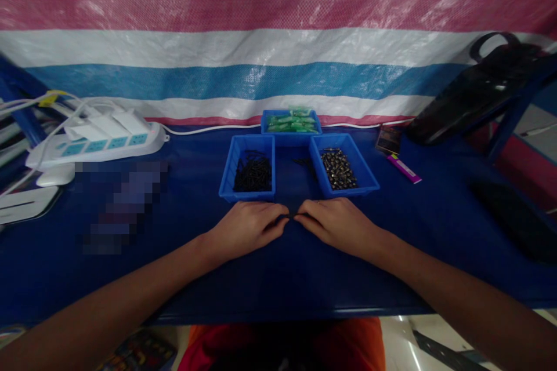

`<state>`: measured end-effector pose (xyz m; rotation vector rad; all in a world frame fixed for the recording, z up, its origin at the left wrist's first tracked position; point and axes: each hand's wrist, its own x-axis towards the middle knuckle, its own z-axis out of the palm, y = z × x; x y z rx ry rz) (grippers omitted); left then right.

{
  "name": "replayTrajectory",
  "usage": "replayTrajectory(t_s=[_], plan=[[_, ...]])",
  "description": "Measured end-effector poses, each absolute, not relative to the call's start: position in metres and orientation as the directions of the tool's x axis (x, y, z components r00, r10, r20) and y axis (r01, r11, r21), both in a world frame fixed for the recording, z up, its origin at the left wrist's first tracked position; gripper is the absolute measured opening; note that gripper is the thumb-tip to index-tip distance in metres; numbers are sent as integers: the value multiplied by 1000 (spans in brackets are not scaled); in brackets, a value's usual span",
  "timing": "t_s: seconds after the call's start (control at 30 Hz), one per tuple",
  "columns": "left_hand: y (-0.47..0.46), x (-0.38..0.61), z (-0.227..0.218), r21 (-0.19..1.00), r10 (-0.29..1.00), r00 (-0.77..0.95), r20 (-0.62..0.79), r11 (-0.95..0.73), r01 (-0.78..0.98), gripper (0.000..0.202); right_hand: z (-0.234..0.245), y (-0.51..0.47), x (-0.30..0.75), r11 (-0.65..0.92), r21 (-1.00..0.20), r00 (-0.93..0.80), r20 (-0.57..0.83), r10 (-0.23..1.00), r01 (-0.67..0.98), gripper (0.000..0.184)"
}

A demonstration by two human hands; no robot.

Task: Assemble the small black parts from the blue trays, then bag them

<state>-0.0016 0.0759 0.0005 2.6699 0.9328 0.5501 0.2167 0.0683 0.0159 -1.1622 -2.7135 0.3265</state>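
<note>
At the far left of the blue table (191, 168), a white power strip (108, 148) carries plugged-in white adapters, with a white mouse-shaped object (56, 175) just in front of it. Farther right, a blue tray (252, 144) holds a heap of dark slender parts (253, 173). The left hand (246, 225) rests just in front of that tray, its thumb and forefinger pinching one side of a small dark piece (291, 216). This piece sits between the two hands, in front of the gap between the left and right trays; it is too small and dim to make out its shape or whether it is one part or two joined. Behind that gap, a smaller tray (290, 138) holds green packets (291, 123), and a few loose dark bits (310, 167) lie beside the right-hand tray (368, 181). The right hand (337, 223) mirrors the left, fingertips pressed together on the other side of the piece, in front of that tray and its pile of shiny metal parts (337, 169). The step in hand seems to be fine two-handed work on the piece; the next move likely calls for steady pinches and the two ends kept in line. Farther right lie a purple strip (404, 168) and a dark bottle (474, 95).
</note>
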Motion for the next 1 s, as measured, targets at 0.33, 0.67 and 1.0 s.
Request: replayTrajectory(t_s=[0.33,0.67,1.0], plan=[[75,1,2,394,610,762,219,-770,502,16,17,62,216,815,-113,-756,320,571,568,28],[76,0,0,418,636,716,287,-756,504,17,16,67,219,782,-14,-775,117,620,623,18],[75,0,8,415,609,706,362,-783,463,20,12,70,218,779,-173,-784,54,618,603,12]])
